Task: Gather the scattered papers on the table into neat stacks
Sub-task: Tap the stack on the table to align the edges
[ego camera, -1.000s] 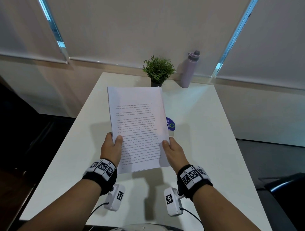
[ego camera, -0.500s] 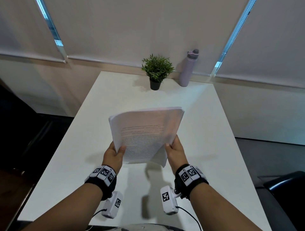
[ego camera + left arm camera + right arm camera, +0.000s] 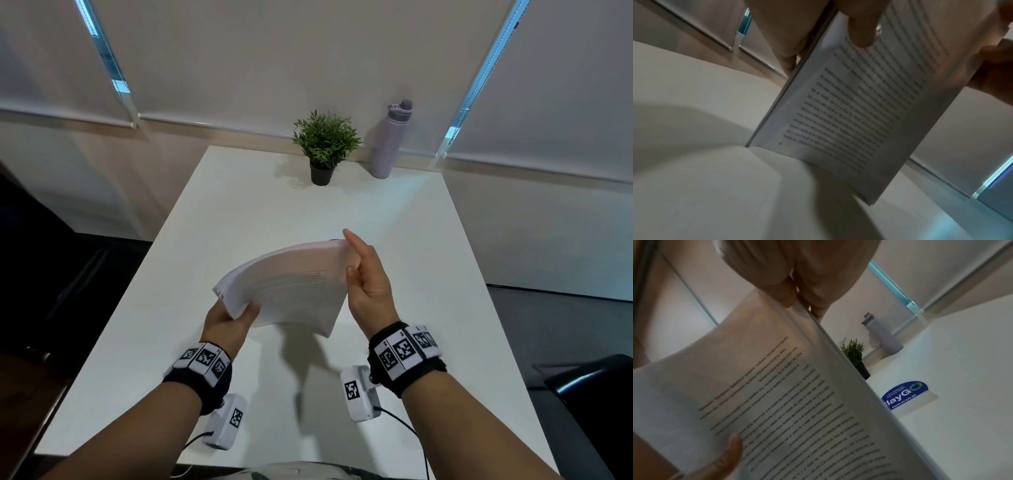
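A thick stack of printed papers (image 3: 291,284) hangs tilted and bowed just above the white table (image 3: 342,205), its far edge raised. My left hand (image 3: 239,313) grips its near left corner, thumb on the top sheet. In the left wrist view the thumb (image 3: 863,32) presses on the printed page (image 3: 859,113). My right hand (image 3: 352,260) holds the stack's right side near the far corner, index finger stretched along the edge. In the right wrist view the fingers (image 3: 785,295) pinch the edge of the stack (image 3: 777,402). No other loose sheets show on the table.
A small potted plant (image 3: 323,147) and a lilac water bottle (image 3: 390,140) stand at the table's far edge, below the window blinds. A blue round sticker (image 3: 904,394) lies on the table under the stack. A black chair (image 3: 589,383) sits to the right.
The stack has tipped from upright and facing me to a low, nearly flat tilt. My right hand has slid from the near edge up to the far right corner.
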A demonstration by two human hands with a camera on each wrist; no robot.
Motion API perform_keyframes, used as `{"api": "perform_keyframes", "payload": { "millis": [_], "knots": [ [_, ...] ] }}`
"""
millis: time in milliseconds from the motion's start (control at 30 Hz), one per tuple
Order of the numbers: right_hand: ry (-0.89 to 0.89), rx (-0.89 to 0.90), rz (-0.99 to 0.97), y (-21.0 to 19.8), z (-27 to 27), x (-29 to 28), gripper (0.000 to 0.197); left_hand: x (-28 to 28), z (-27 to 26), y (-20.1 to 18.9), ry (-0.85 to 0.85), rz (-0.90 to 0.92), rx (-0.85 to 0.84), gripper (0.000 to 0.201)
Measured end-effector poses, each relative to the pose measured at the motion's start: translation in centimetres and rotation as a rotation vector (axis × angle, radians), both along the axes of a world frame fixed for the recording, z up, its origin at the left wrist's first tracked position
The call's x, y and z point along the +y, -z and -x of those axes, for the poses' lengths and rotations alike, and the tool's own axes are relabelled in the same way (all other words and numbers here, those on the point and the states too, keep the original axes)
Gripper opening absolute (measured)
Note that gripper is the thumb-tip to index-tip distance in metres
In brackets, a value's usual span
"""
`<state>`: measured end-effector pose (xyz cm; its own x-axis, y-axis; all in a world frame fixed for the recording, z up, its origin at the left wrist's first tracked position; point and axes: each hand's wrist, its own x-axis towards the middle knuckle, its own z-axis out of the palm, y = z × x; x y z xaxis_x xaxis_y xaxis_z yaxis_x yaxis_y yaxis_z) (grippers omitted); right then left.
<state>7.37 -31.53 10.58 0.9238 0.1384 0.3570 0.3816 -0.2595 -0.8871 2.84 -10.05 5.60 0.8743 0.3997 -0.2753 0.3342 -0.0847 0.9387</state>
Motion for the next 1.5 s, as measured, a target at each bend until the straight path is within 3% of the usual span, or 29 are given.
{"api": "perform_keyframes", "payload": {
  "millis": [100, 200, 333, 433, 500, 667, 800, 900, 967, 1067, 1167, 1300, 1500],
  "knots": [
    [0.012, -0.176, 0.093, -0.4, 0.0, -0.1, 0.049, 0.5, -0.2, -0.3, 0.001, 0.029, -0.035, 0.028],
    [0.064, -0.189, 0.237, -1.1, 0.0, 0.3, 0.048, 0.6, -0.2, -0.9, 0.020, 0.073, -0.061, 0.013],
    [0.307, -0.321, 0.811, -2.4, 0.4, 1.9, 0.062, 1.2, -0.3, -1.2, 0.055, 0.119, -0.061, 0.015],
    [0.153, -0.440, 0.944, -3.6, 1.3, 3.9, 0.072, 1.7, -0.5, -0.9, 0.080, 0.112, -0.065, 0.016],
    [0.012, -0.494, 0.965, -4.3, 2.0, 5.6, 0.069, 2.0, -0.6, -0.8, 0.087, 0.106, -0.059, 0.018],
    [-0.177, -0.444, 1.072, -4.5, 3.1, 8.3, 0.063, 2.1, -0.8, -0.9, 0.119, 0.124, -0.029, 0.012],
    [-0.040, -0.461, 1.044, -4.0, 2.0, 6.5, 0.058, 1.9, -0.7, -1.2, 0.096, 0.115, -0.022, 0.009],
    [0.222, -0.393, 0.962, -3.3, 0.5, 3.6, 0.046, 2.0, -0.7, -1.3, 0.099, 0.109, -0.007, 0.009],
    [0.284, -0.331, 0.748, -2.5, -0.2, 1.7, 0.034, 2.0, -0.8, -1.3, 0.103, 0.106, 0.000, 0.009],
    [0.128, -0.179, 0.224, -1.7, -0.7, 0.6, 0.035, 1.4, -0.9, -1.4, 0.115, 0.084, -0.018, 0.012],
    [0.142, -0.036, 0.033, -1.4, -0.6, 1.3, 0.040, 0.5, -1.0, -2.0, 0.037, 0.030, -0.058, 0.008],
    [0.105, 0.140, 0.075, -0.7, 0.0, 2.0, 0.037, 0.2, -1.7, -3.2, -0.050, 0.038, -0.123, 0.010],
    [-0.031, 0.355, 0.278, 2.1, 2.4, 3.1, 0.028, 2.0, -3.9, -2.8, -0.130, 0.049, -0.031, 0.013]
  ]
}}
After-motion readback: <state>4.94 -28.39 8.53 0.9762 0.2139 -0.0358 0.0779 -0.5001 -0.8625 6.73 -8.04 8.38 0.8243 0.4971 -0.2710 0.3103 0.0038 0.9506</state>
